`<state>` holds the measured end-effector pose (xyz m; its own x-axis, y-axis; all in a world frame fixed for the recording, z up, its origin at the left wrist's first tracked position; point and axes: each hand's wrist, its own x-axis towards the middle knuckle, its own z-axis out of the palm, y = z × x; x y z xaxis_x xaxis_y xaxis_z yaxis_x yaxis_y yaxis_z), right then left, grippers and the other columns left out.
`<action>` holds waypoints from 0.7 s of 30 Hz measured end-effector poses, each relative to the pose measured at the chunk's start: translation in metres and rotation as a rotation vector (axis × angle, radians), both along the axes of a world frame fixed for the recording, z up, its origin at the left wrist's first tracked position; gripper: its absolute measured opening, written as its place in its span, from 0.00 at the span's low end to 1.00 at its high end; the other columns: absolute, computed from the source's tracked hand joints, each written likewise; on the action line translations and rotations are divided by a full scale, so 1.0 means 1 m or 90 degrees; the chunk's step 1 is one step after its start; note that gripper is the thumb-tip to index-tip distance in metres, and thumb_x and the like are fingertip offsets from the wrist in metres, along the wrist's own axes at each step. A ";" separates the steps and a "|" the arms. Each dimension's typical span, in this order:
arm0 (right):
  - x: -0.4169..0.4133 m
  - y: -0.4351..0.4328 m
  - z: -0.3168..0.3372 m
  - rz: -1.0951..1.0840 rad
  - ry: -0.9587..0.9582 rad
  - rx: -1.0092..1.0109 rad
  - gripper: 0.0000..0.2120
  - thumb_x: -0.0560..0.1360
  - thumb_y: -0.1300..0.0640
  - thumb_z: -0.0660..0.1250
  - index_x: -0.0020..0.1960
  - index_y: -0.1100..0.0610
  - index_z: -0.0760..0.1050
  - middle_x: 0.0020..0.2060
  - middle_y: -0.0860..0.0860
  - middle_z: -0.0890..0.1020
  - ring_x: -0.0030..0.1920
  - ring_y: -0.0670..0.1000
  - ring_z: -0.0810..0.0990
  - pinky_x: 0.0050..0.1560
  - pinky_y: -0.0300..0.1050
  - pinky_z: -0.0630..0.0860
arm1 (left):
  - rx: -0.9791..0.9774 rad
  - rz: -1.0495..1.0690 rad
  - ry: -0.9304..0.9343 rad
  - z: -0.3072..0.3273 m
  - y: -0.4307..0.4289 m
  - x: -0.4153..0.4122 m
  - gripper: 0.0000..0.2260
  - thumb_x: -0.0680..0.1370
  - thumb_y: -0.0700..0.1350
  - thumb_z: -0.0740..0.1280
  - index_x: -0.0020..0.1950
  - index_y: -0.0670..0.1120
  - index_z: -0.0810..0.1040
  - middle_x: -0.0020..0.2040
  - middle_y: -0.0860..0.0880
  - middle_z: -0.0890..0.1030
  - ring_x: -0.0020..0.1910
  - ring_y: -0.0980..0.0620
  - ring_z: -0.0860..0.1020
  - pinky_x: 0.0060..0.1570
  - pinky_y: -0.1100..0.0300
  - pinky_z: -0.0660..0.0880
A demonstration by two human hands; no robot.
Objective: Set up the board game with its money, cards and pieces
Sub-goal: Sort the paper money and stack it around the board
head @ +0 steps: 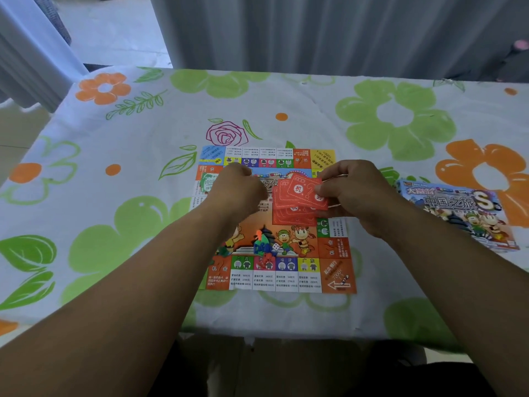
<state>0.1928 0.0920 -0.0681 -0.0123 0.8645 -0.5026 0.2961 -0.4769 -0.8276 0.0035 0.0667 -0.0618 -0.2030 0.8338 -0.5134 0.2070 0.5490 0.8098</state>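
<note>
Landmark: the game board (337, 277), lying flat at the middle of the counter (143, 133), which is covered by a flowered cloth.
Right hand (357, 193): above the board's right half, its fingers (336, 172) curled and clamped with the thumb on the right edge of the red cards.
Red cards (300, 193): a loose fan of several, backs up, showing a question mark and a round white-edged character mark. They spread from the right hand toward the board's centre, over its middle picture.
Left hand (239, 186): above the board's left half, just left of the fan and not plainly touching it. The fingers are drawn together into a curl. The hand is blurred, so whether they pinch anything cannot be told.
Green banknote (206, 181): at the board's left edge, partly hidden under the left hand.
Playing pieces (264, 247): a small heap of blue, red and orange plastic bits on the board's near centre, just above the near row of squares.
Die (276, 247): white, beside the heap on its right.
Game box (461, 213): flat on the cloth, well to the right of the board, printed face up.
Curtain (315, 32): grey, hanging beyond the counter's far edge, behind the board.
</note>
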 end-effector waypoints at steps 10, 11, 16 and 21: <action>0.009 0.002 -0.017 0.221 -0.365 0.101 0.26 0.70 0.59 0.77 0.64 0.54 0.70 0.60 0.53 0.73 0.54 0.55 0.79 0.53 0.57 0.81 | 0.079 -0.312 0.237 -0.011 0.003 0.008 0.34 0.74 0.31 0.70 0.77 0.49 0.65 0.66 0.48 0.75 0.59 0.48 0.77 0.50 0.54 0.79; 0.008 0.001 -0.019 0.266 -0.381 0.113 0.29 0.69 0.58 0.78 0.65 0.52 0.70 0.62 0.53 0.73 0.55 0.55 0.79 0.54 0.56 0.81 | 0.088 -0.359 0.270 -0.012 0.006 0.010 0.35 0.74 0.33 0.71 0.78 0.50 0.63 0.70 0.47 0.74 0.63 0.45 0.75 0.54 0.54 0.78; 0.001 -0.008 -0.033 0.477 -0.509 0.216 0.42 0.67 0.49 0.78 0.76 0.49 0.61 0.69 0.52 0.69 0.68 0.57 0.66 0.62 0.53 0.71 | 0.133 -0.561 0.447 -0.031 0.015 0.016 0.45 0.70 0.45 0.78 0.81 0.52 0.56 0.74 0.47 0.70 0.73 0.42 0.64 0.70 0.45 0.65; -0.001 -0.005 -0.042 0.483 -0.491 0.262 0.39 0.68 0.52 0.77 0.74 0.48 0.63 0.66 0.51 0.73 0.66 0.56 0.69 0.59 0.55 0.74 | 0.196 -0.584 0.474 -0.041 0.019 0.017 0.39 0.72 0.45 0.77 0.78 0.50 0.60 0.67 0.46 0.76 0.68 0.43 0.69 0.67 0.47 0.69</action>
<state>0.1919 0.0874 -0.1096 -0.4107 0.8664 -0.2839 0.8845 0.3031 -0.3545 0.0202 0.0859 -0.1030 0.3650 0.8885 -0.2782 0.8857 -0.2393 0.3977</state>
